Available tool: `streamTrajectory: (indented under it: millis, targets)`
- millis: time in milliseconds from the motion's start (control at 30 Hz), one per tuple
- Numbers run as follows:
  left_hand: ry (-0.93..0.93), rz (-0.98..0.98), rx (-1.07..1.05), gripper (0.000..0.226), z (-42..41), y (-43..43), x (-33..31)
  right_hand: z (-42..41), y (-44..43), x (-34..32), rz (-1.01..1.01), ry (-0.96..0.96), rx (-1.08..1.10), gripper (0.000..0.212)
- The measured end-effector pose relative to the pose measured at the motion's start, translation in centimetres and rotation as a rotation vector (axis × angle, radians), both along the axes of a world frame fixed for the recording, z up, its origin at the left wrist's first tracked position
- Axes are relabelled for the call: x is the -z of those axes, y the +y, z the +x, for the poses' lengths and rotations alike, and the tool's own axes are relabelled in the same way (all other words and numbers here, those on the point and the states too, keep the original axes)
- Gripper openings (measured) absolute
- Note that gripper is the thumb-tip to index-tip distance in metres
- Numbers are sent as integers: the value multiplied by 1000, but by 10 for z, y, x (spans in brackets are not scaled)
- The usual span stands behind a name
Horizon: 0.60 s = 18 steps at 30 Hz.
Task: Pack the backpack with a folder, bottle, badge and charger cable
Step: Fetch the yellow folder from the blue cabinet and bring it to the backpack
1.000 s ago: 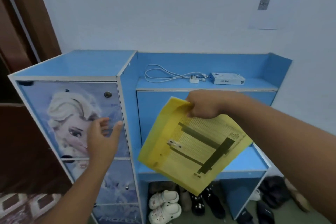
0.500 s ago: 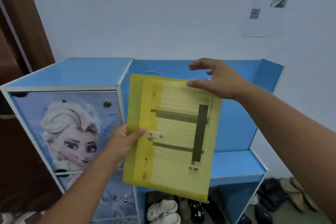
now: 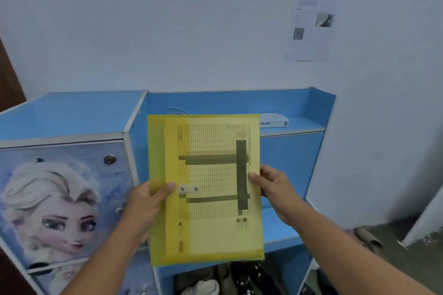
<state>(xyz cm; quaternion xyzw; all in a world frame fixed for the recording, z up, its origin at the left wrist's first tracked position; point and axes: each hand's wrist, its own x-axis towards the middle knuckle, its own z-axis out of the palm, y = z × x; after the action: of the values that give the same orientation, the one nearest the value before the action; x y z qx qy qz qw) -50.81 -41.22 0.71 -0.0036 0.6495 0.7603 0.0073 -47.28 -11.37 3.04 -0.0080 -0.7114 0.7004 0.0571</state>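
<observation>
White flat cardboard box (image 3: 273,120): side label reads "IN-EAR". Grid sheet inside translucent yellow plastic folder (image 3: 208,235): heading too blurred to read. White paper notice (image 3: 309,43) on wall: QR code, text illegible.

Left hand (image 3: 146,206): thumb pinching the front of the folder (image 3: 206,235), fingers behind its left edge. Right hand (image 3: 275,189): thumb in front, fingers behind the right edge. Left forearm (image 3: 103,254), right forearm (image 3: 335,242): bare, extended forward.

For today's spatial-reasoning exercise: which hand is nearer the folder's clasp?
Left. The left hand grips the folder at its left edge, thumb just beside the clasp; the right hand pinches the right edge, farther away.
</observation>
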Motion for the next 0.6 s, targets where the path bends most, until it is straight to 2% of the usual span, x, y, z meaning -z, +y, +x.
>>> streamTrajectory:
  millis: [300,467,600]
  targets:
    - [-18,-18,40,22,3,13,-7,-2,-8,5,-83,30,-4,25]
    - [-1,-29,96,30,3,43,-12,2,33,-1,-102,8,-26,26]
    - [17,-26,99,26,0,86,-20,5,71,-12,-107,35,-8,26]
